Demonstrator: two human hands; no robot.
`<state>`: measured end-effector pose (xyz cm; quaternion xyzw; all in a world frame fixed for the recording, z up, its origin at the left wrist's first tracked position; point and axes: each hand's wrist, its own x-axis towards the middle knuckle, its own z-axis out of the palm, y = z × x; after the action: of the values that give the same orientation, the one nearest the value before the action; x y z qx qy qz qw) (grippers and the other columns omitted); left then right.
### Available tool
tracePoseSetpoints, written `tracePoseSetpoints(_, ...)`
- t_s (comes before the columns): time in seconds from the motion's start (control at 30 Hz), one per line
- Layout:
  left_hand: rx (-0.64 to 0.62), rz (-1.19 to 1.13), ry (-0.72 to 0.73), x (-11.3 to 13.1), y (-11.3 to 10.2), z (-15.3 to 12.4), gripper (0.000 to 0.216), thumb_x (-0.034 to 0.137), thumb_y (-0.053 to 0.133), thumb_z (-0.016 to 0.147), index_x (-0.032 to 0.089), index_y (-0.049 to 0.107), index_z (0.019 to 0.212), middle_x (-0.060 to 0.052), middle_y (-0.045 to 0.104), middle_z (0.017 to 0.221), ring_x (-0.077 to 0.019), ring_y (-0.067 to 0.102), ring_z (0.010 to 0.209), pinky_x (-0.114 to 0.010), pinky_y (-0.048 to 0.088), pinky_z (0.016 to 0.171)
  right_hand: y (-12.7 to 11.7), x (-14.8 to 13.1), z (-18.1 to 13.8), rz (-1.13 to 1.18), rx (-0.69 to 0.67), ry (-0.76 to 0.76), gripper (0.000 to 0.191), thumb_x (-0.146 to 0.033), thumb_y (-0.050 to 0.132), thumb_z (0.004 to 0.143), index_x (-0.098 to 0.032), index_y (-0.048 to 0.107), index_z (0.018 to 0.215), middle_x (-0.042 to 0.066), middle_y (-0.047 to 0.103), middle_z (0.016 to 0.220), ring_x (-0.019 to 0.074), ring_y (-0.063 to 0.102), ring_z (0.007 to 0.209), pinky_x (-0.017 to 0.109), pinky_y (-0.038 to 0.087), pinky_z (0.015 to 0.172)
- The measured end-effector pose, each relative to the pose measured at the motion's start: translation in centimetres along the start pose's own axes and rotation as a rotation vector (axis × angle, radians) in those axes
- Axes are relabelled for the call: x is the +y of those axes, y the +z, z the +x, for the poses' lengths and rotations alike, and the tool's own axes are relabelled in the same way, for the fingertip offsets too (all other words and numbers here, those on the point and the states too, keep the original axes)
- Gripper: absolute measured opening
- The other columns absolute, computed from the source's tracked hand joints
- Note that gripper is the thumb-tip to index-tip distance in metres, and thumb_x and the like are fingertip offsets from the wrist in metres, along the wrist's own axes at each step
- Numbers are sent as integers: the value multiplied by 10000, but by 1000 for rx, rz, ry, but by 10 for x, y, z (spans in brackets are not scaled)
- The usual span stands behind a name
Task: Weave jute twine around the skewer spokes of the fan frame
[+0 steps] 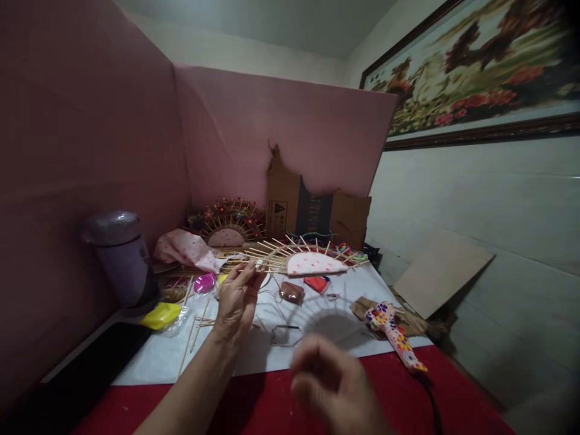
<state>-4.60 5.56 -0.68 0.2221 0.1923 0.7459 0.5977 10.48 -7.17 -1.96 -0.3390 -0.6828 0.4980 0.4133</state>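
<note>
My left hand [238, 296] is raised above the table and pinches the left end of a half-round craft frame [312, 263], a pink dotted half disc with thin wooden sticks fanning out and woven cord round them. It hangs level in the air. My right hand [333, 383] is low and near the camera, smeared by motion, with fingers loosely curled; whether it holds anything is hidden. A second, finished fan [229, 225] with coloured beads leans at the back.
White sheet [158, 356] over a red table [272, 405]. On it: flower-patterned glue gun [394, 335], loose sticks [193, 332], red and brown packets, pink lid, yellow bag [161, 315]. Purple jar [122, 257] at left, cardboard box [290, 205] behind, pink screen, white wall at right.
</note>
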Motion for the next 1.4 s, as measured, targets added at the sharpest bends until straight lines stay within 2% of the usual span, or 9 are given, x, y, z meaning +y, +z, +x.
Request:
tracePoseSetpoints(0.03,-9,3,1,0,1,-1,86,40,635,651,121,606,644,0,648,637,-92,616,613,-231,523,661,-7,0,16,60,101,5,294,-438,507,806,-225,571,998,37,593,943,153,563,835,278,460,713)
tracePoseSetpoints(0.1,-31,11,2,1,2,-3,82,56,653,643,127,614,659,5,652,661,-88,614,623,-222,518,665,-18,2,47,442,335,71,384,-470,622,705,-176,594,951,52,598,950,149,555,854,272,440,766)
tracePoseSetpoints(0.23,-90,39,4,-1,5,-7,97,91,695,615,136,616,649,11,650,651,-88,610,630,-238,509,702,-29,10,91,897,410,101,375,-475,698,612,-152,603,776,40,636,776,155,581,771,286,449,745)
tracePoseSetpoints(0.33,-130,72,12,-4,7,-10,99,121,708,611,137,620,653,6,653,656,-93,607,649,-247,500,721,-32,18,107,1032,442,56,342,-460,672,654,-194,593,854,24,661,886,151,599,809,287,469,735)
tracePoseSetpoints(0.5,-128,161,25,-9,6,-14,83,144,700,623,137,626,659,10,638,661,-96,595,665,-238,486,702,-41,35,112,1094,408,75,279,-278,694,676,-189,580,914,7,681,851,131,627,731,271,498,691)
tracePoseSetpoints(0.77,-33,288,13,-19,3,-17,127,169,734,577,124,645,657,22,605,649,-73,547,597,-187,455,585,-48,44,98,1036,319,86,255,-312,630,730,-152,583,923,61,693,781,158,646,636,265,494,595)
tracePoseSetpoints(1.17,12,322,-12,-20,7,-20,185,203,769,524,130,655,649,34,586,608,-59,528,547,-165,424,526,-47,45,98,1067,351,65,193,-234,603,738,-143,609,908,47,686,809,155,634,726,299,492,728)
tracePoseSetpoints(1.27,-21,332,1,-18,5,-19,231,290,754,559,116,664,682,-3,610,638,-87,544,584,-187,436,539,-49,46,99,1079,346,46,164,-218,615,727,-150,614,877,38,682,827,147,629,731,291,491,731)
tracePoseSetpoints(1.4,-45,283,37,-15,-1,-13,334,459,592,704,137,651,770,-35,631,707,-109,564,633,-208,452,546,-52,44,99,1074,328,33,154,-215,613,730,-151,618,870,40,678,840,153,624,744,306,492,741)
